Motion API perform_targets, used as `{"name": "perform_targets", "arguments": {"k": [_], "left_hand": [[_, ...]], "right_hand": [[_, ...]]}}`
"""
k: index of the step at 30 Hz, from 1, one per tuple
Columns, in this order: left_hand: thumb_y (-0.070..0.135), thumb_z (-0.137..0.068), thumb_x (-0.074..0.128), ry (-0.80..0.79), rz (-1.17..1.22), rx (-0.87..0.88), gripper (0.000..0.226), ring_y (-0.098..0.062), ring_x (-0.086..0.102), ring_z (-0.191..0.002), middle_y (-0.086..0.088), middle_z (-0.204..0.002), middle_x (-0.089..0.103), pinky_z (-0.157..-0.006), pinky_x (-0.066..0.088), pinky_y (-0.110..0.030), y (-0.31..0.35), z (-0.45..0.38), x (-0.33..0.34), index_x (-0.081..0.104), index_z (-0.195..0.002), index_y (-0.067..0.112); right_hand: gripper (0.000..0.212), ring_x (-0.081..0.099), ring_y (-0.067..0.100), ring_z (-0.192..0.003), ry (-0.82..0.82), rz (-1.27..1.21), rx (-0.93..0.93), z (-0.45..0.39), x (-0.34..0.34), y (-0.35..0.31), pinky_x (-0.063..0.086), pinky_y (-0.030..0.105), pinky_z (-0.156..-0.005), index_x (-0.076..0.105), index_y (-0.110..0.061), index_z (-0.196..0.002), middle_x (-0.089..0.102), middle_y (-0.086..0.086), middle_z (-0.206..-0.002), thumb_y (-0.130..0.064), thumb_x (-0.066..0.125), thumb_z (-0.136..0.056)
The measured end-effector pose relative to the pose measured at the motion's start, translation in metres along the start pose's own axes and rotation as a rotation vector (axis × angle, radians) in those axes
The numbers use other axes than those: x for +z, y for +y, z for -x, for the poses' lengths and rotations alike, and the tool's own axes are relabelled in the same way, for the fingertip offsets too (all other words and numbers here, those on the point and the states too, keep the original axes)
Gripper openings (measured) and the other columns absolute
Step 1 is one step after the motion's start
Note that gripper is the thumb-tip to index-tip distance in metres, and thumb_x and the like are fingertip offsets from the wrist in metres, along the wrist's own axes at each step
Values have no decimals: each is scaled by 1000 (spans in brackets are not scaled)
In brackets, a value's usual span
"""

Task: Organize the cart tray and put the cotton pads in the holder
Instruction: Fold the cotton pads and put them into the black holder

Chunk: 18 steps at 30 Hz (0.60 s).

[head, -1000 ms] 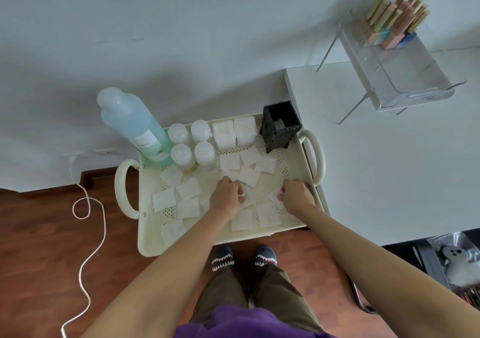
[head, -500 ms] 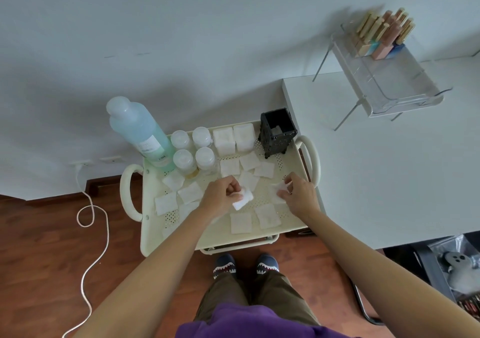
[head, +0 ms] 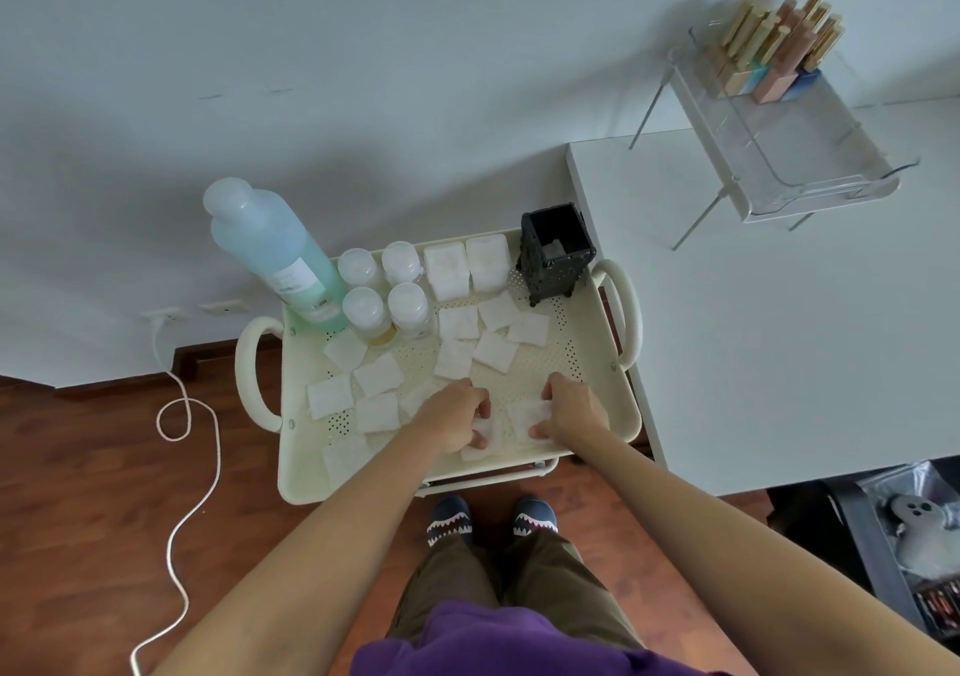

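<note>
Several square white cotton pads (head: 496,352) lie scattered over the cream perforated cart tray (head: 576,358). A black perforated holder (head: 556,254) stands upright at the tray's back right corner. My left hand (head: 457,418) is near the tray's front edge, fingers closed on a cotton pad, pressing down onto another pad beneath. My right hand (head: 571,410) is just to its right, fingers pinching a pad (head: 524,415) that lies at the front right of the tray.
A tall bottle of blue-green liquid (head: 275,254), small capped jars (head: 384,291) and two white square containers (head: 467,267) line the tray's back. A white table (head: 779,337) abuts the cart on the right, bearing a clear rack (head: 795,156). A white cord (head: 192,447) runs over the wooden floor.
My left hand lifted a pad, then came back down to the tray's front with it. My right hand slid toward the front edge and took hold of a pad there.
</note>
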<state>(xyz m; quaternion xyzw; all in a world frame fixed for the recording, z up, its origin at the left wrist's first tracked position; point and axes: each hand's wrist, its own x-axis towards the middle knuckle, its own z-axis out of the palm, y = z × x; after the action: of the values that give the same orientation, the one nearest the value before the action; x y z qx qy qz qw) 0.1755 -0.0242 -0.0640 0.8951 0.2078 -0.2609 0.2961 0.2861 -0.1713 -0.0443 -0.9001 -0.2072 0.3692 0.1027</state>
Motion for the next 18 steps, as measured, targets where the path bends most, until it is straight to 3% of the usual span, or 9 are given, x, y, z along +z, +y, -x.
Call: {"name": "perform_targets", "arguments": {"k": [3,5,8,11,14,16,18], "left_hand": [[25,-73,80,-12,-31,4,34,-20,52,-92,-1,-109,48,-77,43,-30,2,-1,1,62,-101,16],[24,-73,80,-6,-25,15,31,-19,53,-94,-1,-109,51,-78,44,-29,2,-1,1,63,-98,15],[19,-73,79,51,130,13,25,-21,59,-93,-3,-101,61,-79,49,-33,3,2,-7,62,-90,15],[20,-73,79,170,327,41,30,-14,53,-75,1,-83,59,-64,42,-22,6,6,-27,54,-89,16],[22,-77,77,247,488,63,39,-11,51,-67,0,-83,58,-61,42,-20,15,9,-52,42,-94,17],[20,-83,72,312,562,101,35,-10,50,-63,0,-88,57,-58,43,-20,23,9,-69,38,-91,18],[15,-86,68,408,593,162,29,-11,48,-66,0,-87,53,-60,43,-20,34,7,-87,39,-86,16]], "right_hand": [[42,61,22,-95,-33,-17,19,-3,0,-2,47,31,-70,60,-14,-105,61,3,-109,-19,83,-70],[33,60,21,-88,-47,-38,16,-5,0,-3,46,29,-67,64,-14,-96,63,4,-105,-15,83,-69],[24,53,19,-80,-15,-97,-54,-7,-4,-1,42,27,-62,56,-16,-74,58,2,-91,-6,76,-69],[34,43,15,-66,55,-267,-95,-5,-17,2,32,20,-51,42,-18,-59,47,-2,-70,-2,71,-68],[31,39,12,-58,148,-420,-96,-4,-38,4,32,21,-48,43,-19,-64,44,-3,-67,-4,69,-69],[28,47,13,-62,198,-493,-114,-2,-56,3,38,23,-50,49,-20,-79,51,-3,-75,-9,73,-69],[39,58,17,-73,248,-553,-139,0,-77,-1,51,30,-58,49,-18,-96,59,-1,-87,-15,78,-70]]}}
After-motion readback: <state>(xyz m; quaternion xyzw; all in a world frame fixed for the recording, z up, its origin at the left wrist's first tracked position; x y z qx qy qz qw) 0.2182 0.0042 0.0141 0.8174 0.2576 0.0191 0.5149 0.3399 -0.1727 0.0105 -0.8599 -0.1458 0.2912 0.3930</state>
